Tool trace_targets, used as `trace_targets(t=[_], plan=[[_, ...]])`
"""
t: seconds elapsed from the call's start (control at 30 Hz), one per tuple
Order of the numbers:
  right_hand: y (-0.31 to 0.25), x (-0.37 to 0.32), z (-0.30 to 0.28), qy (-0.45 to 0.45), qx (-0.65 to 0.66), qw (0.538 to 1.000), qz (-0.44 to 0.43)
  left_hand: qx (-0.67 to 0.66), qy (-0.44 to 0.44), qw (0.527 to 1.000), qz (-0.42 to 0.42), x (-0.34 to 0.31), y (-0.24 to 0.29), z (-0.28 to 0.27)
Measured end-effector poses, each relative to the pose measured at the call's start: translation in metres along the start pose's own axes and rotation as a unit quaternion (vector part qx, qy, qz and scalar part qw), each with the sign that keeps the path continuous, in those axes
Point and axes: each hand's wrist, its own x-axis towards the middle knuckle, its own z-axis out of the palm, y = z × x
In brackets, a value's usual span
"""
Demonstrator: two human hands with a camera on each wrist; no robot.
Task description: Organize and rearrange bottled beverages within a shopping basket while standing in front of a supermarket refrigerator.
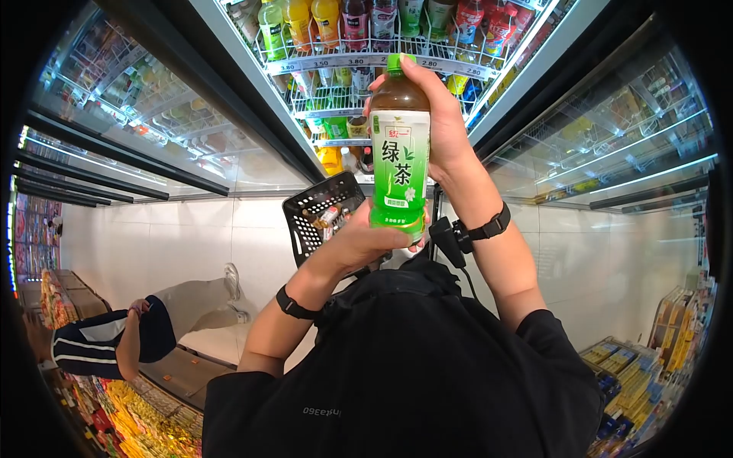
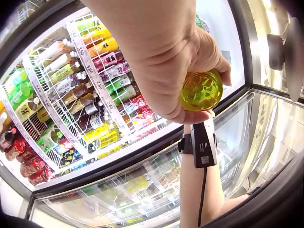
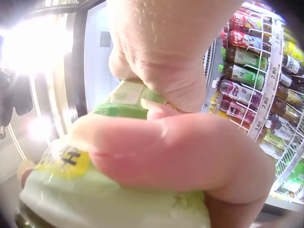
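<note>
A bottle of green tea (image 1: 401,160) stands upright in front of the chest, its green-and-white label facing up at the head camera. My right hand (image 1: 447,126) grips its upper part from the right, thumb up beside the green cap (image 1: 395,62). Around the base curls my left hand (image 1: 359,238). In the left wrist view the yellow-green bottom of the bottle (image 2: 202,90) shows between the left fingers and thumb. Close to the right wrist camera, a blurred digit lies across the pale label (image 3: 114,206).
Ahead is a drinks fridge with several wire shelves (image 1: 328,114) of bottles and price strips. Glass doors (image 1: 145,91) flank it. A black basket (image 1: 301,240) with items in it is below the left hand. Another person (image 1: 114,340) is at the left, by shelves of packets.
</note>
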Motion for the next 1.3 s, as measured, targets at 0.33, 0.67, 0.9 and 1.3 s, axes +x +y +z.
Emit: trace_targets(t=[0.33,0.67,0.9,1.3], plan=[[0.004,0.008,-0.004,-0.048,0.005,0.999,0.004,0.132,0.116,0.984,0.002,-0.002,0.009,0.006],[-0.001,0.005,-0.026,-0.005,-0.017,1.0,-0.004,0.12,0.04,0.992,-0.004,0.017,0.007,-0.008],[-0.04,-0.018,-0.041,0.017,-0.192,0.973,-0.129,0.17,-0.002,0.984,0.054,0.056,0.026,-0.017],[-0.083,0.063,-0.079,0.06,-0.54,0.767,-0.341,0.624,0.149,0.724,0.255,0.184,0.096,-0.07]])
